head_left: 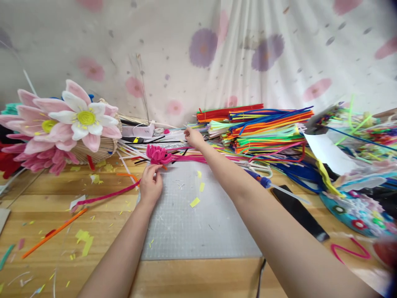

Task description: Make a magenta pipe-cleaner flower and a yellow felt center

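My left hand (151, 182) is over the left edge of the grey cutting mat, its fingers curled at the base of a deep-pink looped pipe-cleaner flower (159, 155). The exact grip is partly hidden. A long magenta pipe cleaner (108, 195) runs from beside this hand to the left across the table. My right hand (194, 137) reaches to the back, over the clutter behind the mat. Its fingers are drawn together, and whatever they pinch is too small to make out. Under my right forearm pass several long pink pipe cleaners (192, 158).
Bundles of coloured pipe cleaners (266, 132) are heaped at the back right. Scissors (259, 167), a glue gun (260, 179) and a black phone (299, 211) lie right of the cutting mat (198, 231). Pink and white fuzzy flowers (85, 118) stand left. Yellow scraps (85, 238) litter the table.
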`<state>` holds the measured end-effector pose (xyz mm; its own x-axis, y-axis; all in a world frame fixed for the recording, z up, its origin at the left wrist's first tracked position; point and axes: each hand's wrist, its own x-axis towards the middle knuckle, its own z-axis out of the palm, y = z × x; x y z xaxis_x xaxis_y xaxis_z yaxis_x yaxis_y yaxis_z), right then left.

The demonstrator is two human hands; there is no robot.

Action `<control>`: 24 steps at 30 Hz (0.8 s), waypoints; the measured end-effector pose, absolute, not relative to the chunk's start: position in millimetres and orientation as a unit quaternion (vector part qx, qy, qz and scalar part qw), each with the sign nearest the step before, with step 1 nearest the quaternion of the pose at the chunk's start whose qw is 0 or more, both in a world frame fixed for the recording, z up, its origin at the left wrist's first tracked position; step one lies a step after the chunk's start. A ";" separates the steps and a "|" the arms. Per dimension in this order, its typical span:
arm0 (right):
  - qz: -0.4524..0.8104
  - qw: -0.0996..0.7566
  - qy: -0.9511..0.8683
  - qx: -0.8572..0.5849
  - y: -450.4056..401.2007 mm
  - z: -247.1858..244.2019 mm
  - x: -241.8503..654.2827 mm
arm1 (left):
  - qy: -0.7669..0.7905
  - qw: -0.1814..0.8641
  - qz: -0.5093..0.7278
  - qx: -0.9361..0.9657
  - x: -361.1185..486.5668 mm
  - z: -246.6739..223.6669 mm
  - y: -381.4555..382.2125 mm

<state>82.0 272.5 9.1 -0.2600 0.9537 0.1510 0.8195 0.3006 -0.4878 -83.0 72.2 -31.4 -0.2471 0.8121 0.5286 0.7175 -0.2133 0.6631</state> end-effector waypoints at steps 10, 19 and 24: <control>0.113 0.163 -0.771 -0.605 274.3 -9.6 70.0 | 0.622 0.053 0.481 0.615 -81.6 -30.2 71.3; 0.125 0.191 -0.793 -0.564 270.4 -12.4 64.7 | 0.624 0.057 0.479 0.614 -81.4 -30.5 71.4; 0.199 0.240 -0.755 -0.576 272.5 -7.7 74.5 | 0.624 0.054 0.479 0.615 -81.9 -31.5 72.0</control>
